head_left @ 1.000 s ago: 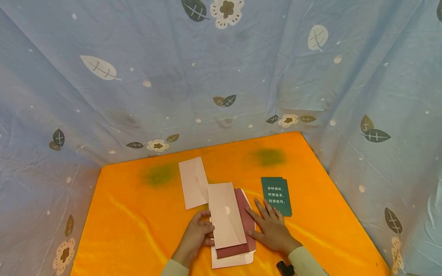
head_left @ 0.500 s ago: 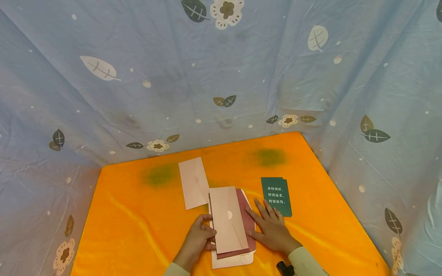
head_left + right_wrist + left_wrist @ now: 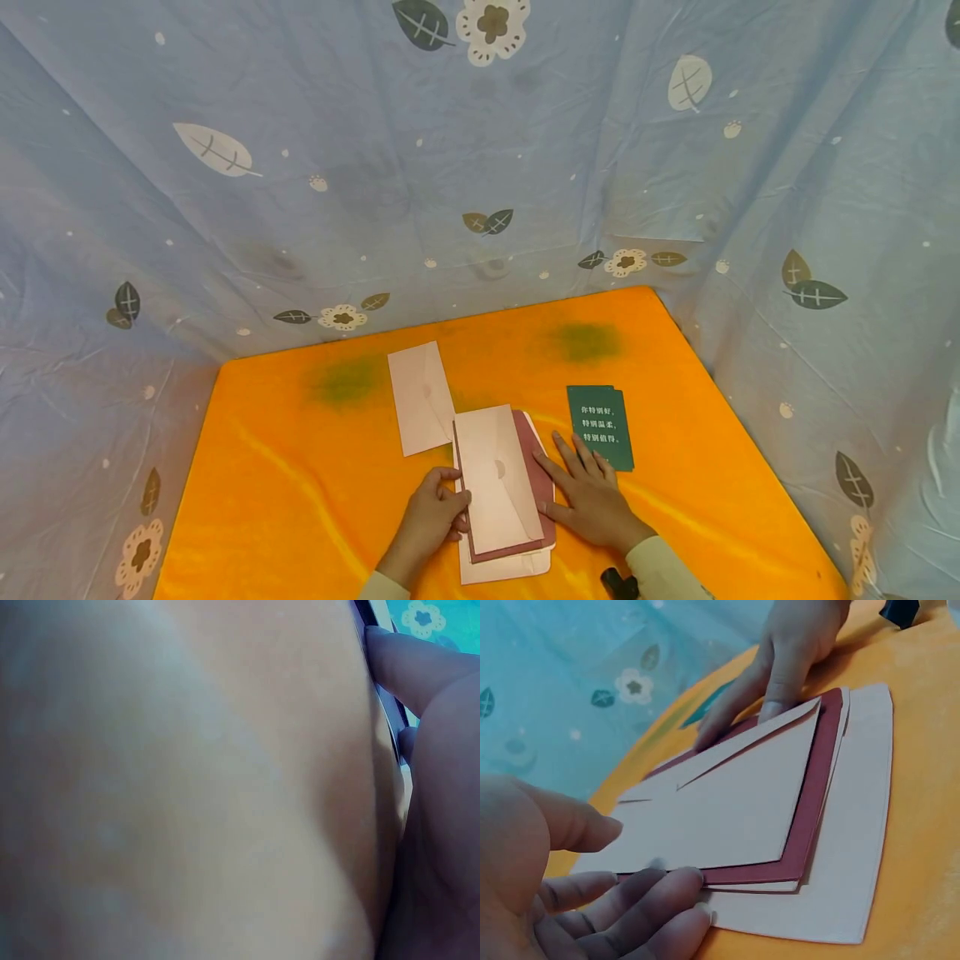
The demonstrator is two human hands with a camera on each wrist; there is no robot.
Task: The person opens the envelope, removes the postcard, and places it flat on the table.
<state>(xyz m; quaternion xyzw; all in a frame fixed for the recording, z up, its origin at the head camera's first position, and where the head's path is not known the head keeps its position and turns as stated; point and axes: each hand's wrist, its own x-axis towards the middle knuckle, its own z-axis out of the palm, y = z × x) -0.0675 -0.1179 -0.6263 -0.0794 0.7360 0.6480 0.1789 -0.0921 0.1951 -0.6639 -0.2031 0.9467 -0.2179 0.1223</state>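
Note:
A pale pink envelope (image 3: 498, 479) with a half-round notch lies on a dark red envelope (image 3: 534, 467). Under both, another pale envelope (image 3: 504, 569) shows at the near edge. My left hand (image 3: 429, 518) holds the stack's left side: thumb over the top envelope, curled fingers (image 3: 664, 892) at the edge, their tips partly hidden. Spread out, my right hand (image 3: 588, 497) rests on the right edge of the dark red envelope, other fingertips over green cards (image 3: 602, 425) with white writing. The right wrist view is mostly blurred skin.
A separate pale envelope (image 3: 422, 398) lies behind the stack to the left, its corner close to the stack. The orange cloth (image 3: 285, 467) covers the table. Patterned blue curtains (image 3: 360, 167) stand around it. A small black object (image 3: 619, 583) is by the right sleeve.
The top pale envelope has shifted right and toward me over the dark red one, the left hand moving slightly right with it. The right hand has stayed in place.

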